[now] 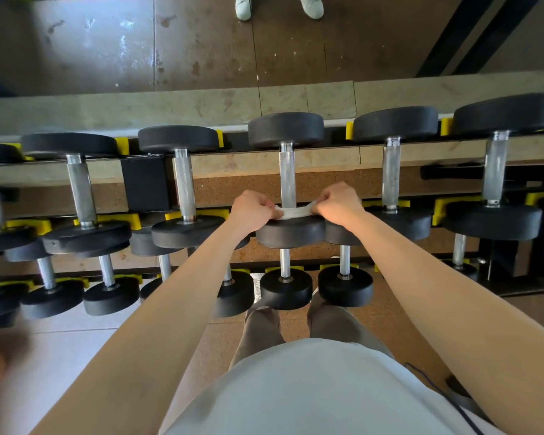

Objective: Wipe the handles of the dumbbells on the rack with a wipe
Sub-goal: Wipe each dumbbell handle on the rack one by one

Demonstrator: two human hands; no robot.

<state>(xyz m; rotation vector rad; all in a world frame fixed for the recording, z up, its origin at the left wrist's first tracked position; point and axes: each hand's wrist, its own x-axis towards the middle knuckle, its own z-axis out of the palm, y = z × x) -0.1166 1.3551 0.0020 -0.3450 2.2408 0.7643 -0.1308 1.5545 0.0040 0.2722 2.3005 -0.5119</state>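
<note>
A white wipe is stretched flat between both hands across the near end of a knurled steel dumbbell handle on the upper rack row. My left hand pinches the wipe's left end. My right hand pinches its right end. The wipe lies just above the near black weight head of that dumbbell. Whether the wipe touches the handle or passes over it is unclear. Several other black dumbbells with steel handles lie in the same row, such as one handle to the left and another to the right.
The black rack with yellow cradles holds a lower row of smaller dumbbells near my legs. A person's white shoes stand on the floor beyond the rack. A black frame post rises at the far right.
</note>
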